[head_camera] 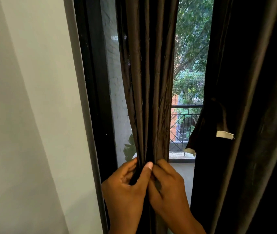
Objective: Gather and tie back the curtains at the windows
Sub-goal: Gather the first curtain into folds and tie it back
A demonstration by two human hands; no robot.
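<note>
Left hand (126, 184) and right hand (166, 184) side by side, fingers (164, 164) gripping bunched dark curtain (148, 81)

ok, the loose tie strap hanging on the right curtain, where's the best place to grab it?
Judging from its pose, grip the tie strap near its lower free end, by the pale tab. Come from the left, the window-gap side: that end flares away from the right curtain, while its upper end seems fixed against the fabric. Both the left hand and right hand currently grip the gathered left curtain.
</note>
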